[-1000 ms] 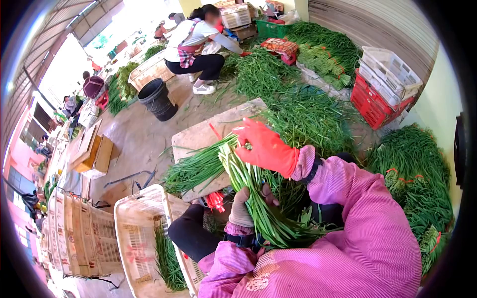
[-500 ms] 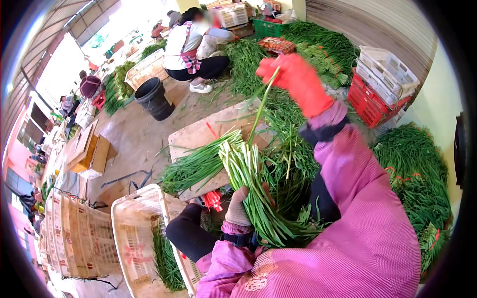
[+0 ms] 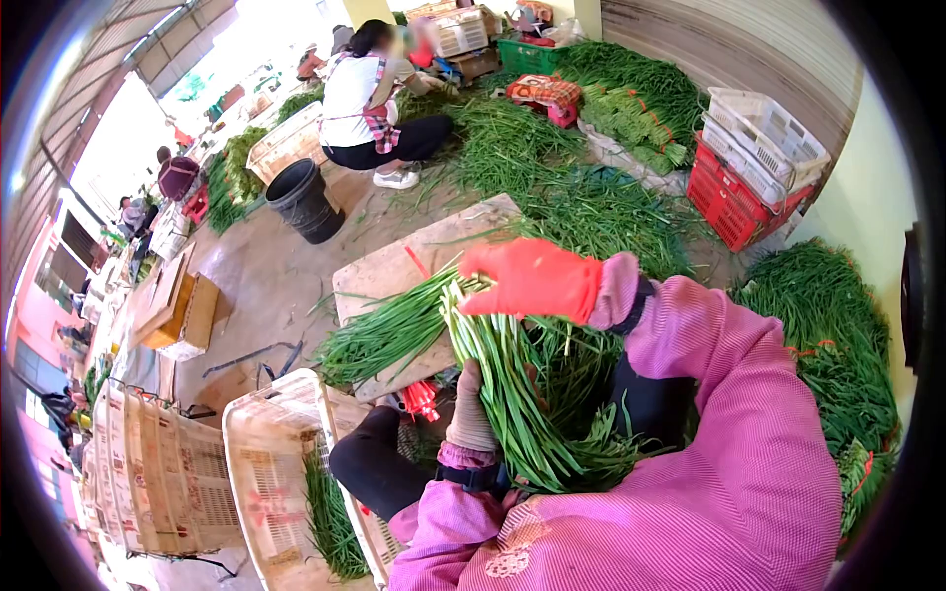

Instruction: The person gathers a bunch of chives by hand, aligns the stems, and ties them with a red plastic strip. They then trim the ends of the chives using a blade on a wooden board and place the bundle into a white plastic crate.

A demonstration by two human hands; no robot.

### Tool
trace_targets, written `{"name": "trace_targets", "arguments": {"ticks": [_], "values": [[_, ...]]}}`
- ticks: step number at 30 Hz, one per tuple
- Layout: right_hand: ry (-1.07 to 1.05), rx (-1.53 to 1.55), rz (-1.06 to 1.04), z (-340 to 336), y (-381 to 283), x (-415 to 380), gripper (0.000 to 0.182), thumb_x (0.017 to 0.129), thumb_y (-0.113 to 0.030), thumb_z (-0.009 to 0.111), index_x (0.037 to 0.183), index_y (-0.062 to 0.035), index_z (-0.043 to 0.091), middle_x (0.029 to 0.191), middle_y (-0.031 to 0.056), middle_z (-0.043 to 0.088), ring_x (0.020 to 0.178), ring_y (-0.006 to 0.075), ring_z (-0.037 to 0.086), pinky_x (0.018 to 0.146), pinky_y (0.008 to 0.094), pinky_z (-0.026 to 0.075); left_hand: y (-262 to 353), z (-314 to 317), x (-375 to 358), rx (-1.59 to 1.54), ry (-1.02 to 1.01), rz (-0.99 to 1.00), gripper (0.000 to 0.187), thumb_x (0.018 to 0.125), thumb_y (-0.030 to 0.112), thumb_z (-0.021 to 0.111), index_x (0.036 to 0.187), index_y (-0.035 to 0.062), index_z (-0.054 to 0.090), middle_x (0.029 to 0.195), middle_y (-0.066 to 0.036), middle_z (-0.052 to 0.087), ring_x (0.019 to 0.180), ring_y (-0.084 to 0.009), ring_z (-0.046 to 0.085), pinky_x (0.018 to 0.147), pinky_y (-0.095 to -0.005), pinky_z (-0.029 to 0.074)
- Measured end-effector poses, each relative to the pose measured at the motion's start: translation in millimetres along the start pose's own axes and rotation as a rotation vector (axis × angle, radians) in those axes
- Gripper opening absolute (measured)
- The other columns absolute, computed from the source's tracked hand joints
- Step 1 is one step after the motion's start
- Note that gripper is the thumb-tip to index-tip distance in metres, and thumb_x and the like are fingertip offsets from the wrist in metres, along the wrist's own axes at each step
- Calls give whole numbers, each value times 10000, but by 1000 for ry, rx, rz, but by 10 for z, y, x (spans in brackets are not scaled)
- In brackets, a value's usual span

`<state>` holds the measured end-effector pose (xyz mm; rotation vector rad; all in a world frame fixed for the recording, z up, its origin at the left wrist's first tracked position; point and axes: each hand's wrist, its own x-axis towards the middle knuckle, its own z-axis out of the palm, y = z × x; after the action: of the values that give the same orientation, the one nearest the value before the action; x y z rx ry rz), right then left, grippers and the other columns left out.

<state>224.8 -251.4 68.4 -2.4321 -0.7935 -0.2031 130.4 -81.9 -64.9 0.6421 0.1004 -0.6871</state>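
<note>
My left hand [image 3: 471,414], in a brownish glove, is closed around a thick bunch of garlic chives [image 3: 512,404] above my lap. The pale ends point up and away from me, while the green leaves droop toward my sleeve. At the pale ends is my right hand [image 3: 537,283] in a red rubber glove, its thumb and fingers bent around some of them; the fingertips are partly hidden. Just beyond lies another pile of garlic chives [image 3: 389,330] on a wooden board [image 3: 379,266]. Red ties [image 3: 421,399] hang by the board's near edge.
A white plastic crate [image 3: 261,473] with some greens stands at my left. Loose greens [image 3: 611,222] cover the floor ahead, and tied bundles [image 3: 838,374] are heaped at right. Beyond are a black bucket [image 3: 305,202], a red crate [image 3: 734,192] and a crouching person [image 3: 370,108].
My right hand has come down and left from its raised position, where it held a single stalk, to the pale ends of the bunch. My left hand keeps its hold.
</note>
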Motion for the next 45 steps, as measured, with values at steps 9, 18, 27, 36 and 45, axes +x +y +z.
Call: {"name": "trace_targets", "arguments": {"ticks": [9, 18, 27, 36, 45], "values": [[118, -221, 122, 152, 371, 61, 214, 862, -290, 550, 928, -123, 666, 815, 157, 671, 749, 370, 653, 646, 447, 530, 1, -78, 167, -35, 29, -41, 730, 807, 727, 544, 1151, 86, 608, 949, -140, 663, 750, -285, 648, 632, -450, 565], [928, -573, 100, -841, 849, 121, 131, 926, -254, 566, 927, -155, 652, 718, 109, 653, 590, 287, 633, 534, 394, 489, 22, -90, 189, -160, -22, 31, 580, 883, 566, 566, 1176, 66, 601, 988, -118, 674, 836, -263, 660, 709, -405, 586], [910, -560, 278, -1464, 1161, -59, 146, 931, -206, 569, 1017, -122, 653, 789, 62, 653, 630, 210, 599, 591, 350, 476, 14, -323, 219, -135, 6, 52, 696, 895, 689, 432, 1235, 102, 586, 1001, -168, 660, 810, -338, 651, 705, -490, 566], [249, -371, -103, -312, 268, -252, 607, 830, -422, 685, 1325, -108, 525, 1488, 140, 412, 1422, 399, 279, 1169, 542, 181, -43, -393, 383, -273, -126, -40, 644, 872, 712, 452, 1080, 133, 642, 919, -129, 633, 715, -315, 614, 658, -474, 541], [-178, -118, 104, 319, 332, 85, 219, 846, -307, 609, 985, -167, 704, 1366, 95, 572, 1435, 405, 267, 1178, 568, 124, -112, -347, 324, -201, -113, -71, 783, 802, 808, 441, 1034, 78, 600, 857, -110, 529, 702, -275, 547, 655, -468, 503]]}}
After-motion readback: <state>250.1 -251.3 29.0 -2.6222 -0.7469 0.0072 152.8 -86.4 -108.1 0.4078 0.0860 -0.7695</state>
